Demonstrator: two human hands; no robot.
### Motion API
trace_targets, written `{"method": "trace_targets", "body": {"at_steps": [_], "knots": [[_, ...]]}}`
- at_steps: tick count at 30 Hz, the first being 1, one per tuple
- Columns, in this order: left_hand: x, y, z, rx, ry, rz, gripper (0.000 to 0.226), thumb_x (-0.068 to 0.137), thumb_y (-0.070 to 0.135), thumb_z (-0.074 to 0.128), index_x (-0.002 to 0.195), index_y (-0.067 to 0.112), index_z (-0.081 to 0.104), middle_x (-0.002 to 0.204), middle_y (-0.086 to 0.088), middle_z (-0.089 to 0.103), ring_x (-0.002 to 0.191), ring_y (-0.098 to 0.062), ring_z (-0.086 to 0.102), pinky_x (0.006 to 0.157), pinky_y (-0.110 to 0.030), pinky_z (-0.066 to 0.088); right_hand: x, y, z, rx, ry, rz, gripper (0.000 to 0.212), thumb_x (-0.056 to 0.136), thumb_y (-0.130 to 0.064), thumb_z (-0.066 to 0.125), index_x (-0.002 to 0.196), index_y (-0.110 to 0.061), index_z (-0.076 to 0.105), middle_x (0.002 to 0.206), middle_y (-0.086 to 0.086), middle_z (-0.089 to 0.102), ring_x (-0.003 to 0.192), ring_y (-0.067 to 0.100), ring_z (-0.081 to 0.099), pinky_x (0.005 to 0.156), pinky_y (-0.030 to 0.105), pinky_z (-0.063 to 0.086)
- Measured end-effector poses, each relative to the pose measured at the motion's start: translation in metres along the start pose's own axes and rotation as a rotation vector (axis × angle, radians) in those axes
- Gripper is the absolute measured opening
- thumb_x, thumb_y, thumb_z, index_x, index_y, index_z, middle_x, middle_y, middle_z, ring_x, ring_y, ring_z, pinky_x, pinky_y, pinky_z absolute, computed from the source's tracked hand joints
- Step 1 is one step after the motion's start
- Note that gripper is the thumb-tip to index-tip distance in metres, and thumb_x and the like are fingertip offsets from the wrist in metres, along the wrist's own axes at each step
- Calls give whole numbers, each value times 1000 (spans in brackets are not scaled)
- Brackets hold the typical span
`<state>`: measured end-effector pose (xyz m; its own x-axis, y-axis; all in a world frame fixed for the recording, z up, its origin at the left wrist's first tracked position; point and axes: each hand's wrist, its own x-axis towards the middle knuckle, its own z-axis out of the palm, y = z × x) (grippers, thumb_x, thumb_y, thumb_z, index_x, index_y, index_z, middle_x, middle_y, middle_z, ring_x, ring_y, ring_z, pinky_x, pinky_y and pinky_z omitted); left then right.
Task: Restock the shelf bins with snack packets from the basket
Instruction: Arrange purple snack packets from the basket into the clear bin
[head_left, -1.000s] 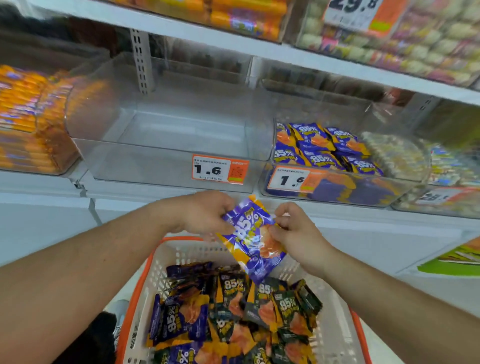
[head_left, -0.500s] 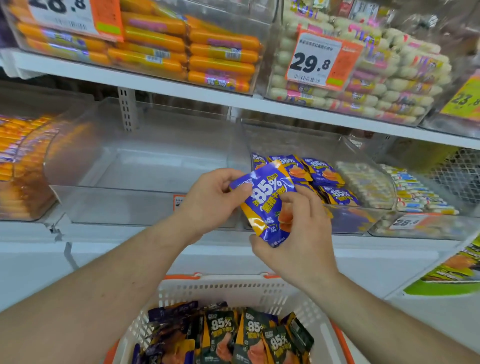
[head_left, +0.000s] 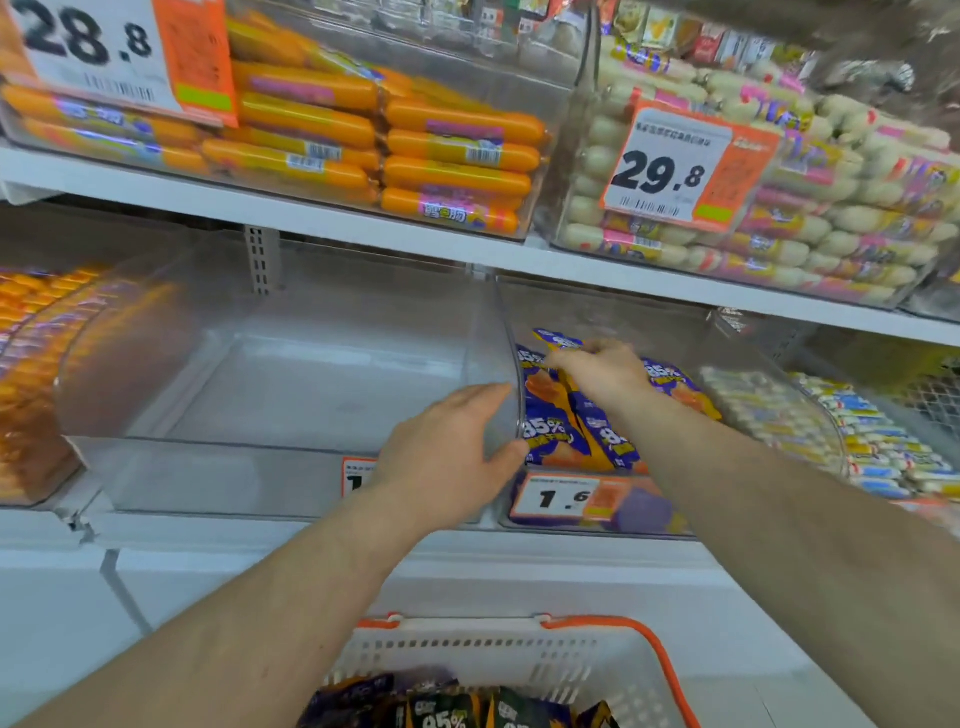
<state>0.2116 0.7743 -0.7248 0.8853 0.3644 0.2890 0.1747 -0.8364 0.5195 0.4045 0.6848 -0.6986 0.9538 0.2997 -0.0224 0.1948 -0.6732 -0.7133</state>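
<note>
Lying in the clear right-hand bin (head_left: 675, 332), several purple snack packets (head_left: 553, 421) already cover part of its floor, while the neighbouring bin (head_left: 260, 467) to its left holds none and the basket (head_left: 519, 652) below shows more packets, so restocking looks barely begun. The right hand (head_left: 605, 369) reaches over the pile, fingers curled down onto a packet, seemingly pinching it. The left hand (head_left: 447, 457) grips the divider wall between the 2 bins, thumb wrapped around its front edge.
</note>
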Motion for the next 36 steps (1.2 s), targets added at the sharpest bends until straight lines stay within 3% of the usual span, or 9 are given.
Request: {"method": "trace_targets", "body": {"at_steps": [3, 7, 11, 18, 24, 26, 30, 33, 36], "knots": [[1, -2, 3, 59, 5, -2, 63, 94, 53, 50, 150, 39, 26, 154, 15, 35, 136, -11, 40, 102, -31, 40, 24, -5, 22, -107, -12, 15, 72, 51, -68, 66, 107, -22, 66, 117, 7, 64, 111, 32, 56, 94, 44, 49], [0, -5, 4, 70, 30, 19, 63, 94, 55, 47, 151, 43, 20, 151, 14, 39, 132, -12, 44, 99, -32, 44, 42, -7, 47, -194, -64, -33, 70, 62, -78, 49, 91, -18, 68, 113, 11, 66, 109, 35, 57, 98, 45, 46], [1, -5, 7, 64, 45, 17, 63, 94, 57, 45, 150, 46, 18, 151, 16, 39, 133, -11, 43, 99, -30, 43, 59, 4, 67, -389, -125, -97, 41, 94, -42, 45, 124, -20, 61, 133, 9, 58, 121, 33, 51, 107, 46, 35], [1, -6, 9, 122, -1, 29, 65, 94, 56, 45, 151, 45, 16, 151, 13, 40, 129, -13, 47, 96, -30, 43, 72, 20, 76, -506, -237, -93, 60, 85, -55, 44, 143, -54, 31, 149, -6, 45, 137, 36, 32, 103, 58, 21], [1, -12, 11, -154, 107, 51, 58, 91, 38, 59, 145, 30, 39, 144, 11, 41, 125, -12, 49, 98, -36, 45, 74, 26, 72, -488, -198, -116, 61, 87, -61, 37, 146, -49, 28, 160, 0, 28, 145, 38, 20, 111, 62, 19], [-2, -14, 10, -243, 224, 124, 50, 86, 37, 56, 134, 22, 53, 133, 5, 50, 113, -17, 56, 91, -34, 50, 62, 19, 57, -390, -117, -138, 52, 92, -46, 40, 143, -36, 43, 152, 8, 41, 141, 39, 31, 112, 52, 30], [-17, -11, 3, -217, 377, 354, 20, 81, 30, 50, 98, 25, 60, 93, 12, 55, 75, -8, 52, 67, -25, 46, 7, -1, 22, -77, 164, -226, 30, 93, -15, 47, 115, -18, 68, 115, 8, 68, 103, 25, 60, 79, 29, 43], [-36, -12, 10, -315, 135, 266, 9, 81, 23, 58, 85, 30, 60, 69, 20, 50, 60, 2, 48, 60, -20, 38, -43, 0, 13, 69, 493, -554, 27, 85, -16, 44, 83, -9, 70, 83, 8, 68, 78, 24, 56, 67, 32, 41], [-56, -22, 24, -144, -244, 197, 14, 86, 19, 61, 95, 27, 69, 81, 16, 63, 73, 2, 55, 69, -22, 43, -92, 20, 25, 204, 576, -958, 21, 72, -10, 41, 62, -1, 57, 60, 11, 55, 62, 23, 47, 58, 33, 37]]}}
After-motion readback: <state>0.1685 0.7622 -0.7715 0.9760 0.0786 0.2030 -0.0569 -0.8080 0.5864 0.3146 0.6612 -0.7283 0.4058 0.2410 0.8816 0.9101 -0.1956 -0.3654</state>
